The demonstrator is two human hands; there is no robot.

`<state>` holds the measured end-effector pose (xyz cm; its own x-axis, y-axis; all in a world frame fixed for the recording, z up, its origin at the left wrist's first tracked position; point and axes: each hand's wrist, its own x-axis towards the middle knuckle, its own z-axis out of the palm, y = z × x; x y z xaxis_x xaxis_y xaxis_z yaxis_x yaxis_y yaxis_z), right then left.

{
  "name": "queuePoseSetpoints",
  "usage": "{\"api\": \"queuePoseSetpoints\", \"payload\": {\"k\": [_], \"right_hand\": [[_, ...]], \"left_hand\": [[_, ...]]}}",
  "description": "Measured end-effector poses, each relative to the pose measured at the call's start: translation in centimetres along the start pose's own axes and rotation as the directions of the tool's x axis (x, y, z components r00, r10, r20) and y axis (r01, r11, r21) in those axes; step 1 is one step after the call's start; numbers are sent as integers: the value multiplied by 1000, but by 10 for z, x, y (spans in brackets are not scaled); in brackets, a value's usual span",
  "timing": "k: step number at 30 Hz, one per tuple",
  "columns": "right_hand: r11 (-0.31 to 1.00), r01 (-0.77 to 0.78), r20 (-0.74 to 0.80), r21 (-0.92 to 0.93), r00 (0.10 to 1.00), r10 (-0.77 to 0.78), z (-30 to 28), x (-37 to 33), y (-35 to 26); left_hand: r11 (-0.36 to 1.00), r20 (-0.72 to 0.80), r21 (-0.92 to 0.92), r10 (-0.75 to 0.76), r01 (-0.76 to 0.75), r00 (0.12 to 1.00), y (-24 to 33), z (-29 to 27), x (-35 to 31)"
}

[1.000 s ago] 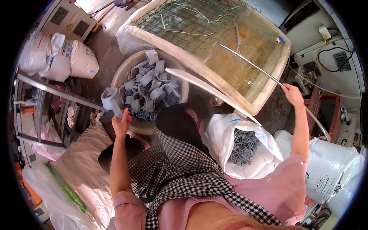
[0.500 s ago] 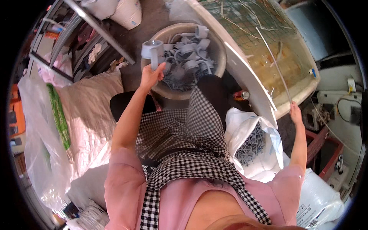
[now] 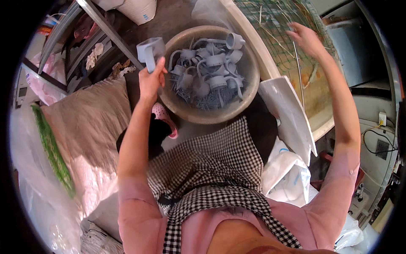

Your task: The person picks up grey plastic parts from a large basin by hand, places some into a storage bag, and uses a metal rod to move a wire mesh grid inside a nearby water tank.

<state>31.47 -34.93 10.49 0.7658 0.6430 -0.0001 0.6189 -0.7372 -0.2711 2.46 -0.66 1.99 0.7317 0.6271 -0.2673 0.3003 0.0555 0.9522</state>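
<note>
My left hand grips the handle of a light grey plastic cup-shaped part, held up beside the left rim of a round basin. In the basin lie several similar grey parts with curved arms, over a mass of thin grey pieces. On the far right, my right hand reaches over a large pale tub, fingers stretched out and slightly blurred. Just below those fingers is the upper part of a thin rod, lying across the tub; the hand does not appear to hold it.
A green net with loose strips spans the tub's far part. A white board leans between basin and tub. White sacks lie at my right; a large sack and a metal frame are at left.
My right hand has left the rod's near end and moved forward over the tub. My left hand still holds the cup-shaped part, now further left of the basin. The view has shifted.
</note>
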Motion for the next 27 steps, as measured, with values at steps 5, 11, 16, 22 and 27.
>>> {"api": "queuePoseSetpoints", "payload": {"k": [5,11,16,22,27], "right_hand": [[919,-394,568,12,759,318,172,162,-55],[621,-781,-76,-74,625,777,332,151,-20],[849,-511,46,-130,853,520,280,135,-27],[971,127,-156,201,983,-96,189,92,-104],[845,354,-473,400,870,-141,138,28,-167]], "left_hand": [[995,32,-53,-86,87,996,9,-5,-4],[999,-6,39,-20,20,1000,7,-21,-10],[992,-1,101,-75,75,997,5,-30,-1],[988,-133,-137,59,-77,989,-3,-22,16],[928,77,-330,-157,174,985,0,-19,-1]]}}
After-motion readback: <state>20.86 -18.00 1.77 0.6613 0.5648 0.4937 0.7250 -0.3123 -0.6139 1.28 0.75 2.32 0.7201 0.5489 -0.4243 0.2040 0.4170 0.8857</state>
